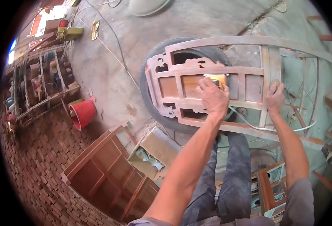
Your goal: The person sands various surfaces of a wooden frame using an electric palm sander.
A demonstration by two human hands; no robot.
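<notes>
Pressing yellow handheld tool (221,78) with left hand (214,98) gripped round it — right hand (275,98) clasps carved wooden frame (230,70), likely steadying it on black rubber tire (160,121).

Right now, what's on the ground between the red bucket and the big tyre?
Between the red bucket and the big tyre is mostly bare grey floor, with a brownish patch on it. The head view shows that.

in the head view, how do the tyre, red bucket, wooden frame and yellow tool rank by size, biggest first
1. Wooden frame
2. Tyre, partly covered by the frame
3. Red bucket
4. Yellow tool
</notes>
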